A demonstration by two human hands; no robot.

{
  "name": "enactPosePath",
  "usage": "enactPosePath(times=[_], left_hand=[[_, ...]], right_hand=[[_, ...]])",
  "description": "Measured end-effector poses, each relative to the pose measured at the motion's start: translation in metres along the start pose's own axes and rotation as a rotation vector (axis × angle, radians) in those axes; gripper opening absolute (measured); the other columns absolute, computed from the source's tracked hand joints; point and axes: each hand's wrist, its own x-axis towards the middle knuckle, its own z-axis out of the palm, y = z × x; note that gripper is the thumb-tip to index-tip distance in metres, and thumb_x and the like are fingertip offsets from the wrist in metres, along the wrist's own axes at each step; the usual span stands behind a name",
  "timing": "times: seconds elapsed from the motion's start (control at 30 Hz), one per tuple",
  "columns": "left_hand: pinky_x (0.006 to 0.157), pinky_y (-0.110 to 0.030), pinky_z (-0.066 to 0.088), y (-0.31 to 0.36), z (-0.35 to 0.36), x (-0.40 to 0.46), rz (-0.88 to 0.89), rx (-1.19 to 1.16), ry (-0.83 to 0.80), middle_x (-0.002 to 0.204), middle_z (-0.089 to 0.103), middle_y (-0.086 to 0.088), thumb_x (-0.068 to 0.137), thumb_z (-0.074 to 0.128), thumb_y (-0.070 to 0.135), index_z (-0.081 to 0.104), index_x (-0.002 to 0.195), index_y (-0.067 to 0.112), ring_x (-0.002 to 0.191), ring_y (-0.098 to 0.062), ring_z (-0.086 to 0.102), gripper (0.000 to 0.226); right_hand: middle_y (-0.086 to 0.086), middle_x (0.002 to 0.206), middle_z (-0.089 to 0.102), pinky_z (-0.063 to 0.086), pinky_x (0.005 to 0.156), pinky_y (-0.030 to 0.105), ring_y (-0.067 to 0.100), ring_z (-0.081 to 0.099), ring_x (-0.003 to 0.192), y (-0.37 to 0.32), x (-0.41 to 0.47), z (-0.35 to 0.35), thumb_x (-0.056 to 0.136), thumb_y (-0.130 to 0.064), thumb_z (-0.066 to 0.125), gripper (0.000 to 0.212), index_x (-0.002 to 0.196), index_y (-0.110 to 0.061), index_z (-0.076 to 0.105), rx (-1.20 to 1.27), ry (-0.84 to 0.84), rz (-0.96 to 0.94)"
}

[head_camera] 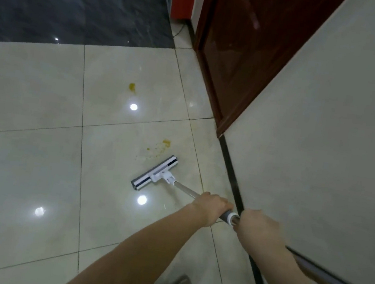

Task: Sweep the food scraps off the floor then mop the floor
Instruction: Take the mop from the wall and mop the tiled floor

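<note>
1. Now my left hand [212,207] and right hand [257,227] both grip the mop handle [186,189], fingers curled around it.
2. The mop head [155,173] lies flat on the floor [23,168], just before the yellow stains [160,146].
3. I judge the mop light and stiff; the tiles look slippery.

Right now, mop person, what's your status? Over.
Left hand and right hand grip mop handle. Mop head short of yellow stains. Nothing blocking.
</note>
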Motion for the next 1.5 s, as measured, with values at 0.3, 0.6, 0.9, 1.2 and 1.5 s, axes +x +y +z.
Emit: enactPosePath(times=[0.3, 0.6, 0.9, 1.2, 1.5], left_hand=[[0.085, -0.041, 0.044, 0.017, 0.085, -0.054, 0.000, -0.058, 0.055, 0.109, 0.062, -0.010, 0.088, 0.059, 0.013, 0.060, 0.113, 0.014, 0.102, -0.030, 0.058, 0.025], [0.109, -0.046, 0.038, 0.098, 0.188, -0.118, -0.437, -0.293, 0.011, 0.155, 0.021, -0.012, 0.090, 0.061, 0.034, 0.035, 0.145, 0.026, 0.135, -0.034, 0.035, 0.061], [0.078, -0.039, 0.057, 0.216, 0.287, -0.212, -0.788, -1.107, 0.327, 0.110, 0.064, -0.015, 0.099, 0.043, 0.029, 0.045, 0.130, 0.024, 0.086, -0.029, 0.069, 0.032], [0.065, -0.034, 0.058, 0.242, 0.302, -0.242, -0.874, -1.403, 0.458, 0.091, 0.064, -0.008, 0.095, 0.054, 0.024, 0.044, 0.134, 0.025, 0.076, -0.025, 0.068, 0.040], [0.056, -0.032, 0.052, 0.232, 0.309, -0.249, -0.911, -1.482, 0.378, 0.095, 0.057, -0.011, 0.090, 0.059, 0.021, 0.031, 0.136, 0.029, 0.074, -0.024, 0.062, 0.055]], right_hand=[[0.004, 0.105, 0.056, 0.046, 0.075, 0.027, 0.021, 0.054, 0.088, -0.004, -0.050, 0.074, 0.093, -0.010, 0.051, 0.035, 0.128, -0.012, 0.053, 0.159, -0.228, -0.032], [0.013, 0.095, 0.054, 0.063, 0.065, 0.041, 0.021, 0.063, 0.057, 0.052, -0.127, 0.191, 0.089, 0.001, 0.043, 0.075, 0.147, -0.040, 0.021, 0.530, -0.462, -0.107], [0.019, 0.100, 0.061, 0.062, 0.059, 0.034, 0.022, 0.066, 0.061, 0.077, -0.225, 0.326, 0.090, 0.004, 0.056, 0.056, 0.138, -0.019, 0.040, 0.992, -0.568, -0.241], [0.013, 0.099, 0.061, 0.062, 0.061, 0.037, 0.023, 0.061, 0.057, 0.076, -0.272, 0.354, 0.085, 0.005, 0.061, 0.060, 0.136, -0.023, 0.048, 1.288, -0.507, -0.171], [0.019, 0.104, 0.059, 0.060, 0.060, 0.035, 0.021, 0.063, 0.057, 0.073, -0.324, 0.367, 0.086, -0.008, 0.065, 0.080, 0.140, -0.053, 0.026, 1.338, -0.656, -0.181]])
